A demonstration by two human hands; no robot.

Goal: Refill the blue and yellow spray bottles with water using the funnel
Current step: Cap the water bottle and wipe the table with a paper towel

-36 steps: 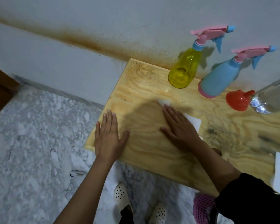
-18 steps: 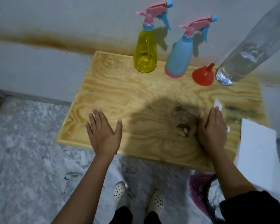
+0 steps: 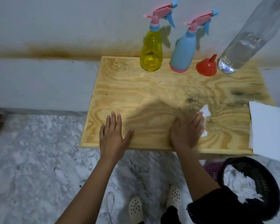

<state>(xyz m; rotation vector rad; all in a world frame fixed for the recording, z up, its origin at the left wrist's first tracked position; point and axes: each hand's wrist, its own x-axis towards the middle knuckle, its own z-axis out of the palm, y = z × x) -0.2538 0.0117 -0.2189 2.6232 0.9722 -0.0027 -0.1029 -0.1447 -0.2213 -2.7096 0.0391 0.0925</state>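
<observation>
Refilling seems unstarted: flat right hand [image 3: 187, 131] presses a white paper tissue [image 3: 204, 110], left hand [image 3: 113, 135] spread (capped yellow plastic spray bottle [image 3: 151, 50], blue plastic spray bottle [image 3: 183, 52], red plastic funnel [image 3: 206, 67] untouched).

No readable text, label, brand or number shows on anything here

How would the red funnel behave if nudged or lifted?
The red funnel looks plastic: probably light and stiff. It sits wide mouth down on the wooden table, so a nudge would likely slide it, not tip it.
</observation>
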